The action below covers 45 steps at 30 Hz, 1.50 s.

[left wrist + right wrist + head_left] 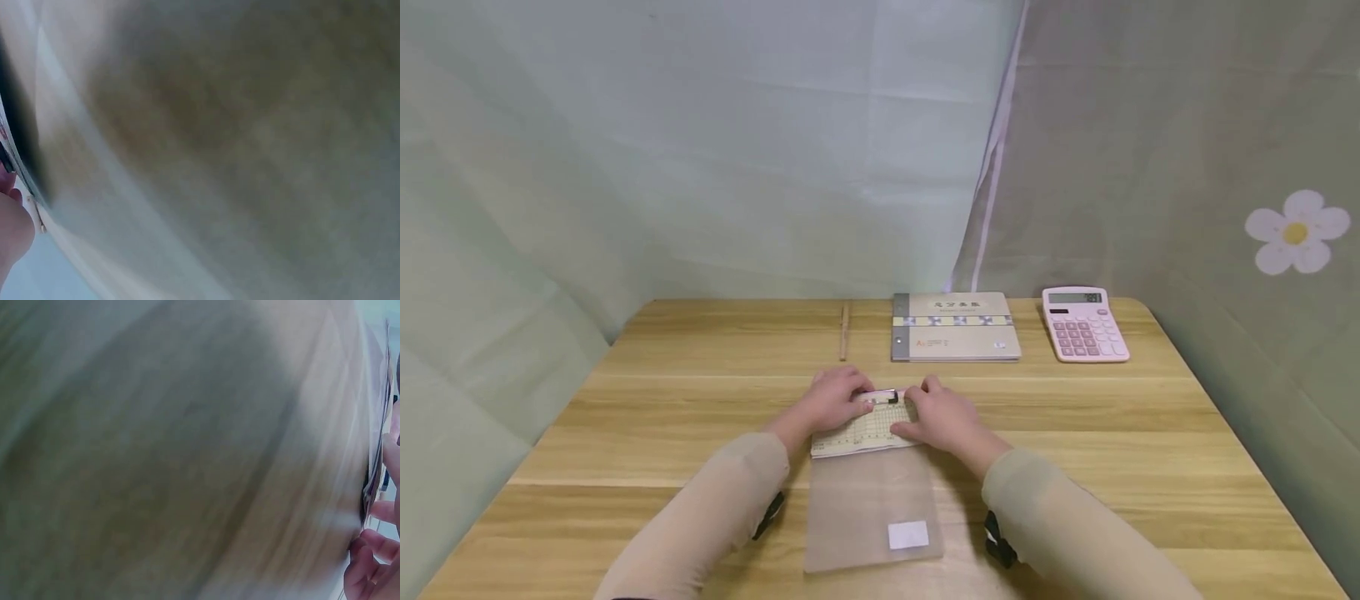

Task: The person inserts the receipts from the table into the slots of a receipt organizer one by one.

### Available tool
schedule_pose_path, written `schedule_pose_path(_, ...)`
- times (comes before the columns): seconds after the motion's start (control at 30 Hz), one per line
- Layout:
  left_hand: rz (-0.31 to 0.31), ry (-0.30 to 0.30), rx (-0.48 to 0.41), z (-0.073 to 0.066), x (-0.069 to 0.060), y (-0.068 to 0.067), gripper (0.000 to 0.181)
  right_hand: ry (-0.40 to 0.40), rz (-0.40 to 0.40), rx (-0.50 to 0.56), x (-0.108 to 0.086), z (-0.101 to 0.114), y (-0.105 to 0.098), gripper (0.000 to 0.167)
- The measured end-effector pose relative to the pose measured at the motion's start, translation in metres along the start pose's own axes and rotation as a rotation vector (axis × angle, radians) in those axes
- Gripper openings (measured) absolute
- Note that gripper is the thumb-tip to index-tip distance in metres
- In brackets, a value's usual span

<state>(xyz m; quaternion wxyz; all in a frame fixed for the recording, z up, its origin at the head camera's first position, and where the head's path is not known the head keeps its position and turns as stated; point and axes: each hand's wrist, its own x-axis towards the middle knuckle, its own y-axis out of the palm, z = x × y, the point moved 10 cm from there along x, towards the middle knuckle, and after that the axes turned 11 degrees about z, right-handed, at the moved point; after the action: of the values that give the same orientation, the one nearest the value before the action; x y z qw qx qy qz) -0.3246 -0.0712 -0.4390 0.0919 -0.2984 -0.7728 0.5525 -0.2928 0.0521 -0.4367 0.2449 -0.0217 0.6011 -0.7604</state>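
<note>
Both hands are on a thin stack of cream printed forms (857, 435) in the middle of the table. At its left side, my left hand (835, 400) pinches the stack, thumb on top and fingers over the far edge. My right hand (946, 419) grips the right side in much the same way. Between the hands, a clip with a black end (891, 397) sits at the top edge. A translucent file folder (868, 500) with a white label (908, 534) lies below the forms. The left wrist view shows part of a hand (15, 228) beside the sheets' edge.
Behind the hands lie a pencil-like wooden stick (845, 332), an account book (955, 327) and a pink calculator (1084, 325). The wooden table (647, 400) ends at a hanging cloth (775, 167) at the back.
</note>
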Motion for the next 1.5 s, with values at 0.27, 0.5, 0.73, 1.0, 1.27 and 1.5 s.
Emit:
schedule_pose_path(0.27,0.006,0.029,-0.014,-0.002,0.000,0.005,0.032,-0.009,-0.015,0.010,-0.004,-0.003,-0.001,0.069)
schedule_pose_path(0.5,-0.013,0.038,0.011,0.002,-0.004,0.003,0.050,-0.014,0.005,0.070,-0.007,-0.015,-0.001,0.069)
schedule_pose_path(0.73,-0.021,0.002,0.015,0.016,-0.022,-0.008,0.057,0.004,0.025,0.074,-0.012,-0.032,-0.001,0.068)
schedule_pose_path(1.0,-0.071,-0.073,-0.005,0.039,-0.048,-0.027,0.058,0.008,0.005,0.066,-0.017,-0.040,-0.004,0.064)
schedule_pose_path(1.27,-0.035,-0.065,0.072,0.044,-0.056,-0.020,0.061,-0.047,-0.044,0.049,-0.017,-0.038,-0.006,0.070)
schedule_pose_path(1.5,-0.040,-0.066,0.078,0.045,-0.056,-0.018,0.064,-0.070,-0.014,0.029,-0.017,-0.039,-0.002,0.051)
